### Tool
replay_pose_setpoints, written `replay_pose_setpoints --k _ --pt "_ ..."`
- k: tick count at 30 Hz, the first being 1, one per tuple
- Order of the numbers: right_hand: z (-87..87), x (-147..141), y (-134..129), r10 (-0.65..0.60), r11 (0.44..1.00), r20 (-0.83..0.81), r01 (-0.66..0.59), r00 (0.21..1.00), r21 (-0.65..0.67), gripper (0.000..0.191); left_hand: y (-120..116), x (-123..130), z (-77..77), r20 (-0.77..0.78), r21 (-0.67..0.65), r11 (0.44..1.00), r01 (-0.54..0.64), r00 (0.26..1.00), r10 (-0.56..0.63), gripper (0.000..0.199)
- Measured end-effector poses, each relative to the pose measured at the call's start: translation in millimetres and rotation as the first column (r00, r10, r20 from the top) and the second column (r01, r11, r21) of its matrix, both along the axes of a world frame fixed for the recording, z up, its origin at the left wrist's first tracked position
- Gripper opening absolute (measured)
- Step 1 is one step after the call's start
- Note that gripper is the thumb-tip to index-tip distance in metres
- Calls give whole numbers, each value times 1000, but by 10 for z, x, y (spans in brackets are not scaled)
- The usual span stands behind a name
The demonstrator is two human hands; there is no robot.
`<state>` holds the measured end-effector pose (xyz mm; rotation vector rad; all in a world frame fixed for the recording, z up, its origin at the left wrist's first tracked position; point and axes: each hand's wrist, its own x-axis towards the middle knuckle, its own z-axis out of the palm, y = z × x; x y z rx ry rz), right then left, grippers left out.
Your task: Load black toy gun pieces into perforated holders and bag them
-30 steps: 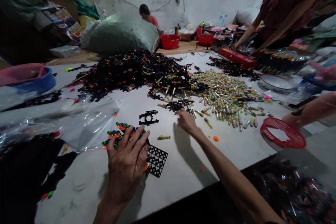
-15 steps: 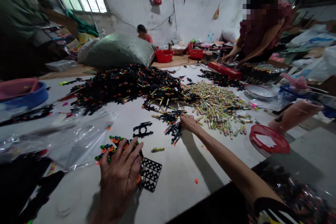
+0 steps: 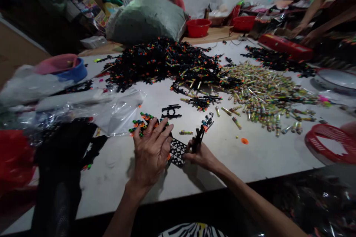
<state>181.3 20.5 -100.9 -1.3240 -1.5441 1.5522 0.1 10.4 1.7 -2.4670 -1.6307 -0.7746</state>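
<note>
My left hand point(image 3: 152, 152) lies palm down with spread fingers over a cluster of black toy pieces with orange, green and blue tips point(image 3: 142, 123). Whether it grips any of them is hidden. The fingers of my right hand point(image 3: 200, 154) are closed on several black toy pieces point(image 3: 198, 137) standing up from the grip. Between the hands is a black perforated grid point(image 3: 177, 151). Beyond them lie a flat black frame point(image 3: 171, 111) and one small candy-like tube point(image 3: 186, 132).
A big heap of black toy pieces point(image 3: 155, 61) and a pile of small tubes point(image 3: 267, 92) cover the far table. A red basket point(image 3: 330, 142) stands right, clear plastic bags point(image 3: 119, 109) left. Another person's hands point(image 3: 303, 35) are at the far right.
My right hand has come back from the small group of black pieces toward my left hand, now with pieces in its grip. The view has tilted down. My left hand stays over its cluster.
</note>
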Motion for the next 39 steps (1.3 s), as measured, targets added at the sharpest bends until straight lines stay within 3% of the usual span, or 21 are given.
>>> replay_pose_setpoints --k 2,4,7,10,14,16,17,19,20,21,22,25,27,31,35,39 --pt "-94 -203 -76 -34 999 -123 34 992 -6 19 -5 6 10 -3 5 1000 -4 1000 4 34" --pt "-129 -293 -79 16 999 -139 -11 990 38 17 -6 8 12 -10 11 1000 -3 1000 4 34" --pt "-67 -296 -33 108 969 143 -136 984 208 13 -7 9 7 -6 17 1000 4 1000 -4 34" --pt "58 -341 -53 95 925 412 -234 906 300 12 -5 9 -3 6 20 1000 13 1000 -13 36" --pt "169 -496 -142 112 867 708 -416 697 273 22 14 -8 -21 19 28 1000 5 1000 -6 37" --pt "225 -451 -51 211 830 742 -518 636 208 19 31 -25 -29 24 38 999 7 1000 -8 36" --pt "266 -373 62 275 809 723 -559 634 183 18 39 -34 -32 22 40 999 16 1000 -17 36" --pt "374 -117 425 274 810 725 -558 631 180 21 52 -44 -36 13 44 998 33 999 -34 36" --pt "435 44 657 135 852 775 -472 618 227 24 56 -45 -37 10 49 998 36 999 -36 36" --pt "493 211 902 -92 902 855 -322 510 289 25 57 -42 -38 8 56 998 32 999 -33 36" --pt "542 374 1142 -192 914 878 -246 438 322 28 58 -37 -39 6 63 998 25 1000 -25 36" --pt "607 749 1685 -289 923 902 -157 322 351 33 51 -25 -43 -13 71 997 12 1000 -11 37" --pt "572 868 1835 -293 919 909 -173 297 353 30 48 -28 -49 -29 67 998 19 999 -18 38" --pt "440 932 1733 -313 899 910 -224 271 376 24 50 -51 -74 -48 82 996 32 998 -28 40" --pt "345 1034 1298 -385 880 893 -200 232 431 31 60 -66 -103 -32 104 994 37 999 -34 40" --pt "147 1187 706 -363 791 864 -375 350 484 35 66 -73 -118 -2 102 994 48 999 -48 40"
